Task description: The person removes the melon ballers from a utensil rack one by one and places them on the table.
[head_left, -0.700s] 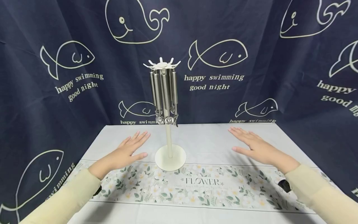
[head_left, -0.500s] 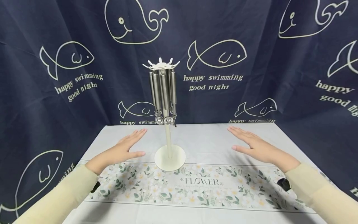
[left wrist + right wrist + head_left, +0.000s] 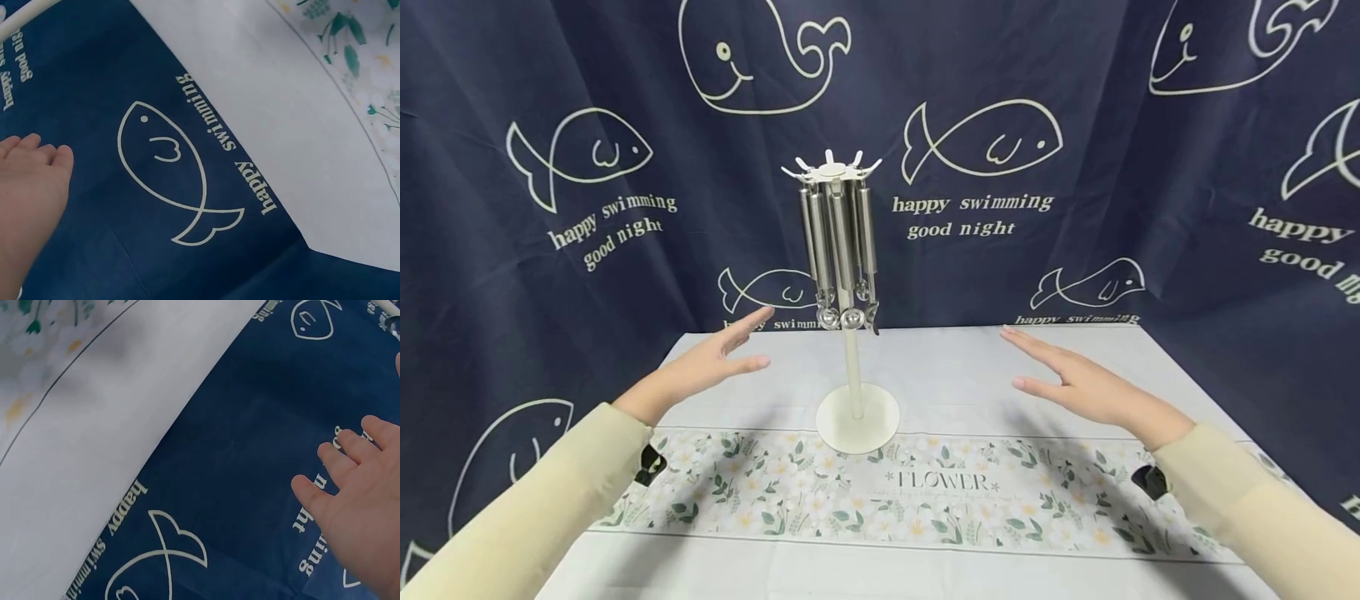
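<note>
A cream utensil stand with a round base and a spoked top is upright on the table, left of centre in the head view. Several steel-handled utensils hang in a ring from its hooks; their small shiny lower ends cluster around the pole. To the left of the stand my left hand hovers with straight fingers, apart from it and holding nothing. My right hand, also straight-fingered, is raised over the table's right side, farther from the stand. Each wrist view shows part of an empty hand, the left palm and the right palm.
A white tabletop carries a floral runner printed with "FLOWER" across its front part. Dark blue curtains with fish and whale drawings enclose the back and both sides. A dark strap-like device is at my left wrist.
My left hand has risen and shifted a little left, turning more edge-on. The right hand has lifted slightly. The stand and its utensils keep their place.
</note>
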A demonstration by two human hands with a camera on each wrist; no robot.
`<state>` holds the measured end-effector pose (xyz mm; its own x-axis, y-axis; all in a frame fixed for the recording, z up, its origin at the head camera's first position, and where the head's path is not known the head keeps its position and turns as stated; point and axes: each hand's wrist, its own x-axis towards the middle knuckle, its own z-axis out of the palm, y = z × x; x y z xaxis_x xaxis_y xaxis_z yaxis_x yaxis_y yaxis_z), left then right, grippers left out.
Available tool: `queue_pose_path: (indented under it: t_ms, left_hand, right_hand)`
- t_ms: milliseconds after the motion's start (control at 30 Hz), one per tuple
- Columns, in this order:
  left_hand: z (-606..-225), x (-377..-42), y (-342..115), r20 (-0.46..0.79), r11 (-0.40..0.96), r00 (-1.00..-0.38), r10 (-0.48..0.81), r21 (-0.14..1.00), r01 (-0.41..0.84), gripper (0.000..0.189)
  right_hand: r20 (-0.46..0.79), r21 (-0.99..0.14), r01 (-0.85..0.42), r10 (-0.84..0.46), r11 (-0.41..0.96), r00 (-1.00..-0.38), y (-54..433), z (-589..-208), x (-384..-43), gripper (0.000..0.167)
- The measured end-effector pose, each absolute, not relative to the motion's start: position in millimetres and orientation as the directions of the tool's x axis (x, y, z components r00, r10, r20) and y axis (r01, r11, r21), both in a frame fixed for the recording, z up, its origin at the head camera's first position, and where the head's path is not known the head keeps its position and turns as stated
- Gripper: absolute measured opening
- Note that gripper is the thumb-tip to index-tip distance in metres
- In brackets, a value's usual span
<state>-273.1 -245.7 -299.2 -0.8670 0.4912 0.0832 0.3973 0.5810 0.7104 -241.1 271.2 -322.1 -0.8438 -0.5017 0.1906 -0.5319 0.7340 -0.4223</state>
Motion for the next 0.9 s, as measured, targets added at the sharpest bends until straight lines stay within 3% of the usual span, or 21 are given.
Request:
queue_pose_path:
  t_ms: [300,600,900]
  left_hand:
    - [-280.6,-279.2,-241.8,0.189,0.427,-0.823,0.536,0.78,0.457,0.073]
    - [-256.1,-268.0,-234.6,0.222,0.41,-0.831,0.509,0.787,0.461,0.075]
    - [-238.4,-271.8,-227.3,0.265,0.395,-0.831,0.488,0.782,0.482,0.075]
  right_hand:
    - [0.214,-0.493,-0.501,-0.46,0.711,-0.862,259.9,-316.6,-239.3,0.064]
    - [0.264,-0.486,-0.52,-0.45,0.702,-0.853,253.2,-307.8,-243.6,0.064]
    - [0.313,-0.634,-0.53,-0.439,0.563,-0.842,242.1,-296.3,-248.5,0.056]
